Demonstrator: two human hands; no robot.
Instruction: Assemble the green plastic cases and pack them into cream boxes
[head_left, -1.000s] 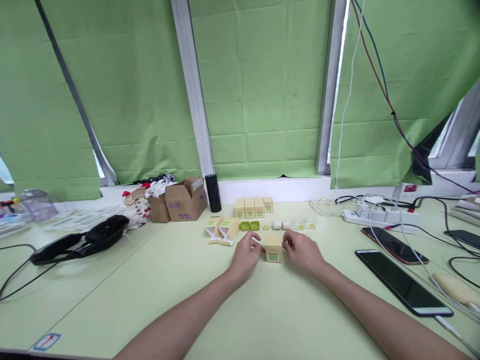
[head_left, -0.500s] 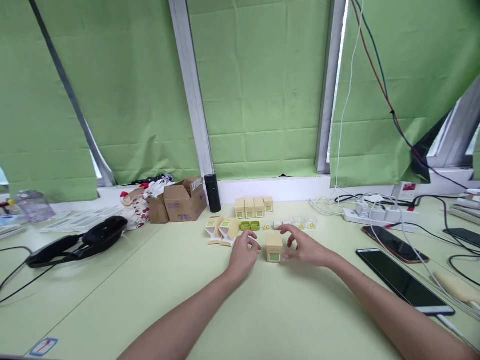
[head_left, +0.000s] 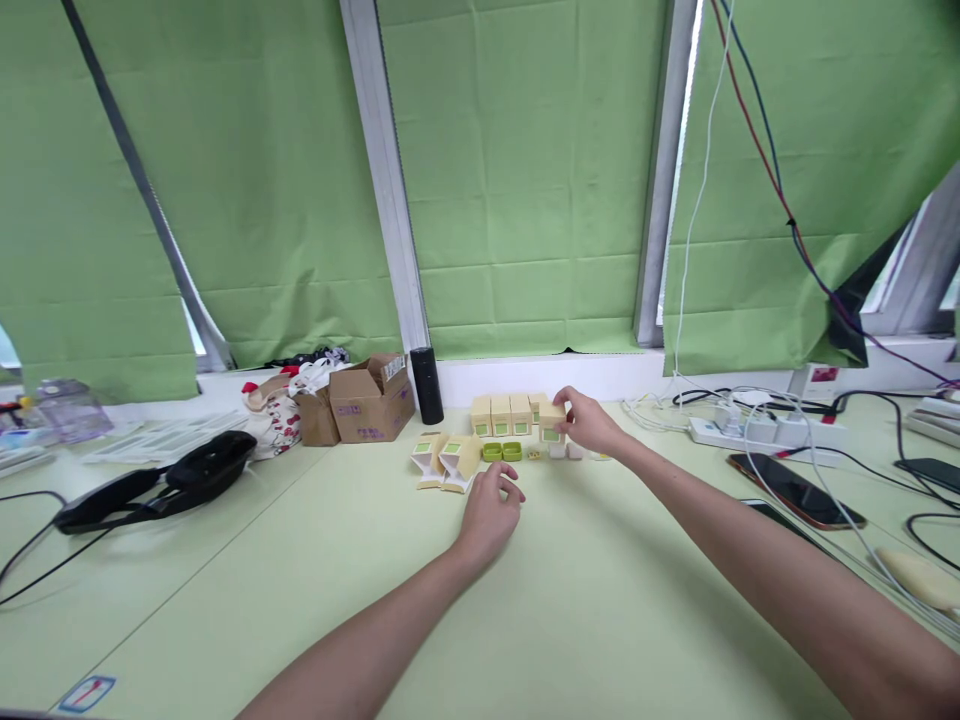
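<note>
My right hand [head_left: 589,423] is closed on a small tan box [head_left: 553,423] with a green window, held up near the right end of a row of similar boxes [head_left: 501,416]. My left hand [head_left: 493,507] rests on the table with fingers loosely curved and apart, holding nothing. Ahead of it lie two open tan cartons [head_left: 448,460] with white insides and two small green containers [head_left: 501,452]. Some tiny yellowish pieces [head_left: 534,455] and small white items [head_left: 565,452] sit farther right. My right hand and wrist partly hide the clear containers behind them.
At the back left stand a brown cardboard box [head_left: 373,400] and a black cylinder [head_left: 426,386]. A black strapped item [head_left: 161,485] lies on the left. Phones [head_left: 796,490], a power strip [head_left: 765,434] and tangled cables are on the right, partly under my right arm.
My right hand has gripped the tan box that stood in front of me, lifted it and carried it away toward the row. My left hand has hardly moved.
</note>
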